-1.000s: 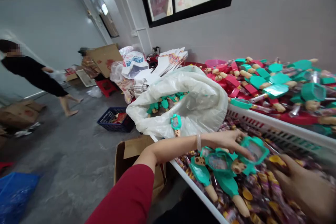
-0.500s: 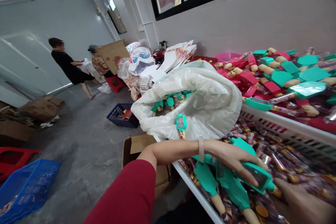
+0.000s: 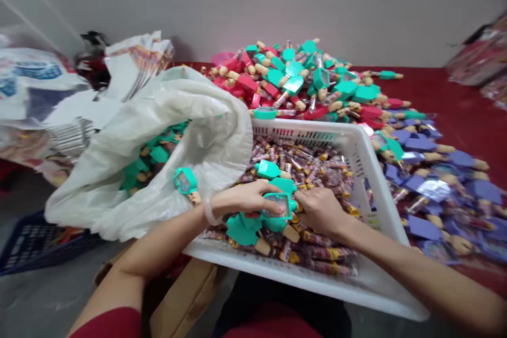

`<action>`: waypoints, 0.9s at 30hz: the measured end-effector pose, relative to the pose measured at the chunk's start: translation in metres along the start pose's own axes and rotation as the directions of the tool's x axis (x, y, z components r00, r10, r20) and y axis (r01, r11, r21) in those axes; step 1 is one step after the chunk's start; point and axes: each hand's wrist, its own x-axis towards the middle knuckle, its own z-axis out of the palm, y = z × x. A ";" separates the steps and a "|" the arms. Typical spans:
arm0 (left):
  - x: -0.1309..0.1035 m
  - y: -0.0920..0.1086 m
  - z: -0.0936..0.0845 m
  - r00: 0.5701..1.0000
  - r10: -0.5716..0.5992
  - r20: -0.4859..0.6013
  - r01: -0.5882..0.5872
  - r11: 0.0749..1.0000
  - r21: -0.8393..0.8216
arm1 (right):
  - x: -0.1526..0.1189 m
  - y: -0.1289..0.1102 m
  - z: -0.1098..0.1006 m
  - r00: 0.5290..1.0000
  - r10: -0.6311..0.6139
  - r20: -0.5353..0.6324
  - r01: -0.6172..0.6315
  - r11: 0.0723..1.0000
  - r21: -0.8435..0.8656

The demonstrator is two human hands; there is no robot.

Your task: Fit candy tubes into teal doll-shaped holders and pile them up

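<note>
Mostly bright teal toy, squarish frame, see-through window.

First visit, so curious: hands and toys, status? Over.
Left hand holding green toy. Right hand closed at its end, contents hidden. Other green toys crowd close.

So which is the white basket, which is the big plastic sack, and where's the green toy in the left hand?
White basket [image 3: 301,282], head view: its front wall.
Plastic sack [image 3: 217,163], head view: its crumpled side.
Green toy [image 3: 285,202], head view: its window.
</note>
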 end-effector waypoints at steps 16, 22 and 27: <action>0.000 0.006 0.007 0.965 -0.118 0.233 0.165 0.968 -0.190 | -0.006 -0.007 -0.007 0.986 -0.097 -0.134 0.091 0.995 -0.051; 0.001 0.001 0.015 0.988 0.112 0.109 -0.137 0.955 0.264 | -0.002 -0.013 -0.015 0.964 0.118 0.238 -0.130 0.991 0.036; 0.003 -0.007 0.024 0.901 0.432 0.049 -0.268 0.464 0.844 | 0.015 0.003 -0.021 0.817 0.119 0.564 -0.322 0.906 0.275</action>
